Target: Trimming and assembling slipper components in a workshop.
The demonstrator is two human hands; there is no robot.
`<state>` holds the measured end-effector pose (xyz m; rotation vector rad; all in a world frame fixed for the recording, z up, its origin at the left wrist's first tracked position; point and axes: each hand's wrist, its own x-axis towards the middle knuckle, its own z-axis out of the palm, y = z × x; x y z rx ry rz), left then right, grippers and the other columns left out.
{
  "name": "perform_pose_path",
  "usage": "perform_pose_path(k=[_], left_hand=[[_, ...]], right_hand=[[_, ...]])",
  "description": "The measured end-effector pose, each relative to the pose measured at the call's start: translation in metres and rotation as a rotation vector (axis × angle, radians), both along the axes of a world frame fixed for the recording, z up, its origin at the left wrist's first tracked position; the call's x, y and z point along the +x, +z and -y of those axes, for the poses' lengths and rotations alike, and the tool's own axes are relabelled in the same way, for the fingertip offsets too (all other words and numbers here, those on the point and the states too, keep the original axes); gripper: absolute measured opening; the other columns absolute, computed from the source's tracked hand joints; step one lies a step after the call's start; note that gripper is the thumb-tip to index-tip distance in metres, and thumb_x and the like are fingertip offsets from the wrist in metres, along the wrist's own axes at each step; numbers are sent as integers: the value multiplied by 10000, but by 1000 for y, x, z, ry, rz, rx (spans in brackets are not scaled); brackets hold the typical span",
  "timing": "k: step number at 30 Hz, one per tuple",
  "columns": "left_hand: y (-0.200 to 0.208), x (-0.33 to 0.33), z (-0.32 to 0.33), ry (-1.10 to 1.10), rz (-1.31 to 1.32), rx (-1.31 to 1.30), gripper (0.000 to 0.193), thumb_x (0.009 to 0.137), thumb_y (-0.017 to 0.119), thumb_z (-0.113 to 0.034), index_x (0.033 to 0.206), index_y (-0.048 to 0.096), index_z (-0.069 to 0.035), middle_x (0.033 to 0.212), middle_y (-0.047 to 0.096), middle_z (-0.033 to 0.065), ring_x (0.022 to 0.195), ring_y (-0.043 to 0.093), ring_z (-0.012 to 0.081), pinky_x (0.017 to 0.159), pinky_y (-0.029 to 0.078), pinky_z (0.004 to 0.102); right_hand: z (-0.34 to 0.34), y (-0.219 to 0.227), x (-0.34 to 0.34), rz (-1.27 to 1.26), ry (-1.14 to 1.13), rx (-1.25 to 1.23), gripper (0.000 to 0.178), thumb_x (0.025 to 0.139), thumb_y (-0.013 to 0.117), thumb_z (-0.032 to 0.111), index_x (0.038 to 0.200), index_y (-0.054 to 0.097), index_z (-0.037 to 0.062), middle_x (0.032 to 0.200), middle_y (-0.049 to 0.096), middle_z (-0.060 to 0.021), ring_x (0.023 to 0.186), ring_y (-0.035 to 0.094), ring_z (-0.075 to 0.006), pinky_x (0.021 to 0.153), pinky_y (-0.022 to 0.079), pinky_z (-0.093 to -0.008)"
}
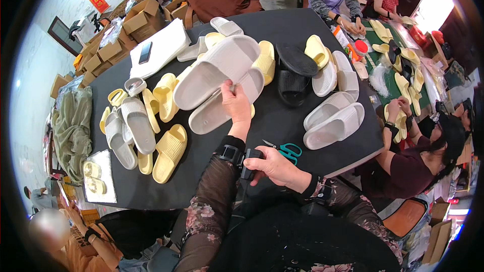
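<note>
My left hand (236,104) is closed on a pair of large light-grey slippers, held above the table's middle. The upper grey slipper (212,78) overlaps the lower grey slipper (206,117). My thumb lies near the lower slipper's edge; my other fingers are partly hidden. At my left wrist, my right hand (280,167) grips a small black device (251,164) beside the dark wrist strap (231,154). Teal-handled scissors (289,151) lie just beyond my right hand. Yellow slippers (170,153) and grey slippers (137,124) lie to the left of the held pair.
Black slippers (295,78) and more light-grey slippers (335,126) lie on the dark table (237,184) to the right. A phone (145,52) rests on white sheets at the back left. Co-workers sit around a green table (375,45) at right; another person (83,242) sits at lower left.
</note>
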<state>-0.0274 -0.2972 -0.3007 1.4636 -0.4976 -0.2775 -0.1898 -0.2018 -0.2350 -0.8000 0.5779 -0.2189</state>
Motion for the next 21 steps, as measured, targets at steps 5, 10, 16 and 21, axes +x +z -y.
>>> perform_pose_path(k=[5, 10, 16, 21], left_hand=[[-13, -7, -6, -87, 436, 181, 193, 866, 524, -60, 1058, 510, -45, 804, 609, 206, 727, 599, 358, 658, 466, 412], [-29, 1, -11, -204, 775, 263, 206, 872, 503, -64, 1077, 490, -73, 895, 627, 202, 805, 609, 396, 679, 491, 470], [-26, -6, -5, -283, 957, 349, 217, 839, 495, -41, 1051, 493, -86, 829, 622, 157, 771, 626, 344, 657, 520, 442], [-23, -10, -6, -373, 1149, 462, 252, 801, 512, -51, 1047, 483, -91, 796, 597, 129, 751, 629, 305, 646, 528, 401]], right_hand=[[-1, -9, -2, -36, -24, 22, 349, 811, 693, 218, 963, 515, -41, 826, 597, -83, 695, 629, -163, 499, 545, -277], [-4, -14, 1, -39, -51, 43, 338, 810, 688, 221, 959, 520, -31, 858, 589, -89, 680, 621, -174, 508, 548, -298], [-2, -18, -2, -51, -74, 74, 325, 806, 689, 219, 968, 530, -14, 861, 577, -77, 694, 614, -170, 514, 551, -299], [2, -14, -2, -40, -70, 41, 373, 803, 693, 214, 1005, 511, -41, 867, 569, -78, 688, 613, -171, 521, 559, -306]])
